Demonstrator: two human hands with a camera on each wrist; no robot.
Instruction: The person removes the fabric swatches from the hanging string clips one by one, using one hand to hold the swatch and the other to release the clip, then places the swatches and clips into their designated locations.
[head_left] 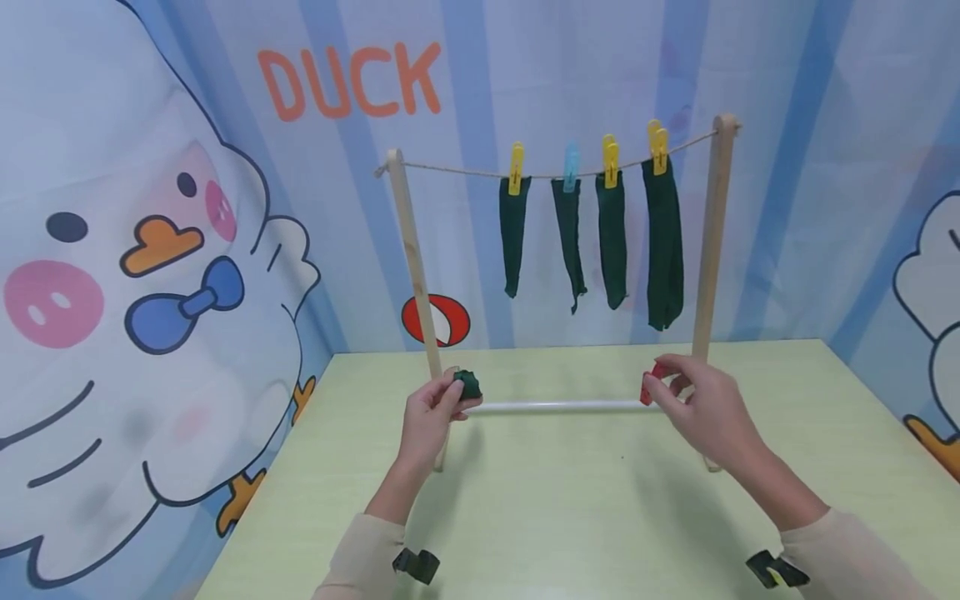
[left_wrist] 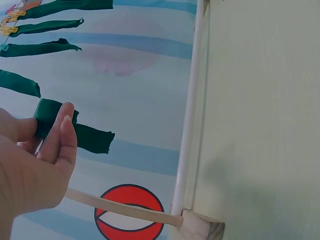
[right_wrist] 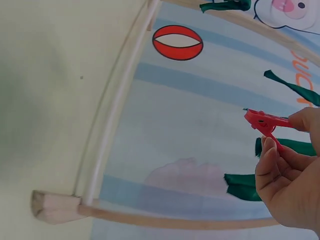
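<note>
In the head view my left hand [head_left: 433, 417] pinches a dark green strip of cloth [head_left: 467, 384] in front of the left post. The left wrist view shows this cloth [left_wrist: 92, 138] folded over between thumb and fingers, with a short tail hanging past them. My right hand [head_left: 705, 408] holds a red clothespin [head_left: 647, 388] by its two handles, near the right post. Up close in the right wrist view, the red clothespin [right_wrist: 259, 119] is squeezed between thumb and fingertips. Both hands are below the cord [head_left: 457, 171], apart from each other.
Several dark green strips [head_left: 663, 250] hang from the cord by yellow clothespins [head_left: 516, 169] and a blue clothespin [head_left: 572, 167]. Wooden posts [head_left: 715, 242] hold the cord, joined low down by a white rod [head_left: 562, 407]. The frame stands on a pale table [head_left: 555, 517] before a duck-print backdrop [head_left: 360, 250].
</note>
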